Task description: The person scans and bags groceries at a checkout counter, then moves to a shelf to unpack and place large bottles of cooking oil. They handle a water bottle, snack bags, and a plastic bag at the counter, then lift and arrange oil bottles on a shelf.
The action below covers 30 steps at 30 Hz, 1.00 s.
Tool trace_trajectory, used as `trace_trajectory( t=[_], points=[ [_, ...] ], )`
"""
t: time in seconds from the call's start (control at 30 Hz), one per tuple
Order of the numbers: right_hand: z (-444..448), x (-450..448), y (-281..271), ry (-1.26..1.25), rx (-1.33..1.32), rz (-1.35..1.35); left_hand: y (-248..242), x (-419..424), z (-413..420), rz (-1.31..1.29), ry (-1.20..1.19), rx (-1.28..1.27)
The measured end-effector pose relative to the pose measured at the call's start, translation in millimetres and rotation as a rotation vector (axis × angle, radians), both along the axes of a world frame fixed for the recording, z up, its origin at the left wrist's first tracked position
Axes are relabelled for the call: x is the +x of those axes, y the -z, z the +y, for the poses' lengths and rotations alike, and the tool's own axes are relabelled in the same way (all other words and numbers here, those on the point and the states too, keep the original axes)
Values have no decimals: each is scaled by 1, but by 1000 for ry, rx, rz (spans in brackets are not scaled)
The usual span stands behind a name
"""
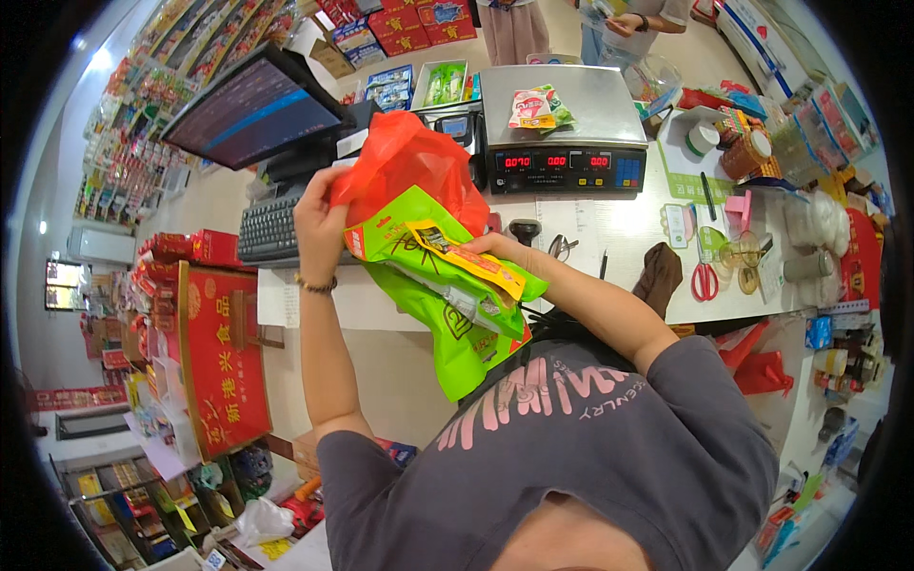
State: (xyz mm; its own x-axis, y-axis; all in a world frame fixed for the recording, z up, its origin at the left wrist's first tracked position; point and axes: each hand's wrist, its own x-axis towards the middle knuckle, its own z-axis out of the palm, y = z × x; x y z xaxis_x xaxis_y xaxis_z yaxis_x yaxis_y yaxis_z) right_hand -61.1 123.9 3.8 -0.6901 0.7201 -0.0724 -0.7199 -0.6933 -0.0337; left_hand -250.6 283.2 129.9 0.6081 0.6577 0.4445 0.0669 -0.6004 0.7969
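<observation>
My left hand (319, 214) grips the edge of a red plastic bag (414, 160), whose body spreads over the counter before the scale. Against the bag's near side, my right hand (500, 250) holds several green snack packets (457, 314) with a narrow yellow packet (493, 275) on top. Part of that hand is hidden behind the packets. Two small snack packets, one pink and white (532, 108) and one green (559, 114), lie on the metal plate of a digital scale (600, 107) with lit red digits.
A monitor (253, 107) and a keyboard (268, 232) stand at the left. On the counter (628, 228) lie glasses (562, 248), red-handled scissors (705, 282), a black pen (707, 196) and a brown cloth (658, 275). Jars stand at the right. Beyond the scale stand two people, partly visible.
</observation>
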Motion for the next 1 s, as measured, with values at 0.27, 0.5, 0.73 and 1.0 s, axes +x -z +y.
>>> trace_trajectory(
  t=[0.27, 0.5, 0.73, 1.0],
  points=[
    [9, 8, 8, 217, 40, -70, -27, -26, -39, -137, 349, -551],
    [50, 2, 42, 370, 83, -94, -37, 11, -108, 389, 44, -122],
    [7, 60, 24, 492, -41, -280, -20, 20, -146, 409, 210, 133],
    [-89, 125, 6, 825, -333, -143, -11, 74, -190, 252, 552, 219]
  ],
)
